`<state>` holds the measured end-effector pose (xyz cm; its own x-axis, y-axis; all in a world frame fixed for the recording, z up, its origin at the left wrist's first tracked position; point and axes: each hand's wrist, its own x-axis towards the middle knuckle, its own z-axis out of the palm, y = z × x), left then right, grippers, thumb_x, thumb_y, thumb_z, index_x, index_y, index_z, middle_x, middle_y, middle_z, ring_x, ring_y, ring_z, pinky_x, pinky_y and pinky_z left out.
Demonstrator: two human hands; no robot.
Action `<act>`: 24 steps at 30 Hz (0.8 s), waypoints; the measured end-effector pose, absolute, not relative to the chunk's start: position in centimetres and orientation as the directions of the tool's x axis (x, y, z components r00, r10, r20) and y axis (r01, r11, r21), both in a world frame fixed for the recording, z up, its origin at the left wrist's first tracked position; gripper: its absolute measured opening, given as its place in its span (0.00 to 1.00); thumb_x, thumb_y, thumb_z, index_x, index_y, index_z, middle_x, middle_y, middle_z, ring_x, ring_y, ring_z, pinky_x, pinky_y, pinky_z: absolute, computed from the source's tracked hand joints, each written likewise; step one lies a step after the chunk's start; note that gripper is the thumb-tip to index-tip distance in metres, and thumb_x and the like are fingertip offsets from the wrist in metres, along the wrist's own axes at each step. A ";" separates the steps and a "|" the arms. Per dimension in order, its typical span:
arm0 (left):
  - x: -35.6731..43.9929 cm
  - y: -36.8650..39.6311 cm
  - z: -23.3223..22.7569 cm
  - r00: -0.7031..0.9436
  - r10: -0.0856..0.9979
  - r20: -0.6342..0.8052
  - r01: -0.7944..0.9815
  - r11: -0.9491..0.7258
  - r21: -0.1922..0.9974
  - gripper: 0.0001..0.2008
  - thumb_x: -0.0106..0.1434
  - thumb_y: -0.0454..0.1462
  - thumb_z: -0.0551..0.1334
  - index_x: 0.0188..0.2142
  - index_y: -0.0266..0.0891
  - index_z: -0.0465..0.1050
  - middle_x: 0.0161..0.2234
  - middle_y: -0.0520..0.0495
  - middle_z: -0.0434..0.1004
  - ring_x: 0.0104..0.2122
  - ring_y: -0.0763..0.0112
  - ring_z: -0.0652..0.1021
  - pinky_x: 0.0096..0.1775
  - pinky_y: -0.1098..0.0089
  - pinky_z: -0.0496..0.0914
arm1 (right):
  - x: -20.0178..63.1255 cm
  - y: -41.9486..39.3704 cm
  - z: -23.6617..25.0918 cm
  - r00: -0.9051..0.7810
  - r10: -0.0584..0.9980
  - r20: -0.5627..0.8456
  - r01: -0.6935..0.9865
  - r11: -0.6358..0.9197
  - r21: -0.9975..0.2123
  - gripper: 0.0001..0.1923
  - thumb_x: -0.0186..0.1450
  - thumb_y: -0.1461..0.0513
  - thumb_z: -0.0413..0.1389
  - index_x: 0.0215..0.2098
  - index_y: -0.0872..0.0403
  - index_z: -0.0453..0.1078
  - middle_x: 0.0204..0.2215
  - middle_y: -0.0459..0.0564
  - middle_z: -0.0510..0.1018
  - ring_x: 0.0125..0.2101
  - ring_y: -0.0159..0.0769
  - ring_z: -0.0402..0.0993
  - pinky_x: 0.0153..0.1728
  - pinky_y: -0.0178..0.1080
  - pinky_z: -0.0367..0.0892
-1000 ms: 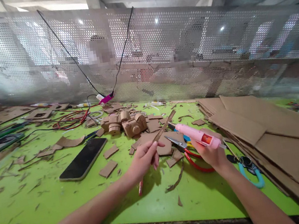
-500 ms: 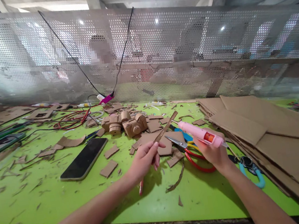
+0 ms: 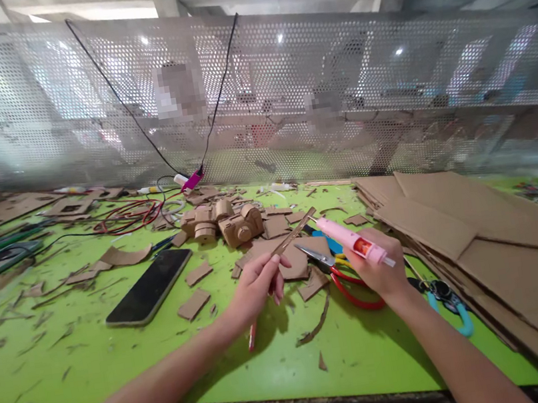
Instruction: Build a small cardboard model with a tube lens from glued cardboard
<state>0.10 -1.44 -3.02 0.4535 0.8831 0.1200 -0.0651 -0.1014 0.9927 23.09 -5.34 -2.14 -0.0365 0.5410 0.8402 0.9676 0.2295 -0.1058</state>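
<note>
Between the thumb and fingers of my left hand [image 3: 260, 285] is a narrow cardboard strip [image 3: 294, 232], its free end slanting up to the right. My right hand [image 3: 378, 264] is wrapped round a pink glue gun [image 3: 353, 240]. The gun's nozzle lies close to the strip's far end; whether they touch I cannot tell. Beneath the gun, red-handled scissors [image 3: 358, 294] rest on the table by cardboard scraps. A red pencil-like stick [image 3: 252, 336] shows under my left hand. Two small cardboard camera models [image 3: 241, 226] sit beyond the strip.
On the green table [image 3: 137, 369] a black phone [image 3: 150, 286] lies left of my hands. Flat cardboard sheets [image 3: 503, 247] are stacked at the right, beside turquoise-handled pliers [image 3: 449, 306]. Red cable [image 3: 129, 215] coils at the back left. A perforated metal screen [image 3: 253, 96] stands behind.
The glue gun has shifted slightly down and left, its nozzle still near the strip's end. The strip's free end has dipped a little and its surface looks shinier.
</note>
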 end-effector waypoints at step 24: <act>-0.1 -0.9 -3.3 0.426 0.903 0.050 -0.158 0.020 0.987 0.20 0.63 0.47 0.53 0.41 0.33 0.71 0.14 0.56 0.65 0.14 0.77 0.66 0.19 0.76 0.61 | 23.0 -5.6 -2.4 0.268 0.654 0.708 0.659 0.411 -0.630 0.08 0.58 0.57 0.60 0.24 0.52 0.69 0.21 0.45 0.75 0.24 0.36 0.71 0.30 0.38 0.68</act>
<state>-0.11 -0.89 -3.26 0.4259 0.9034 0.0504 -0.1583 0.0196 0.9872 23.04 -5.62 -2.39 0.2681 0.6538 0.7076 0.6594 0.4110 -0.6295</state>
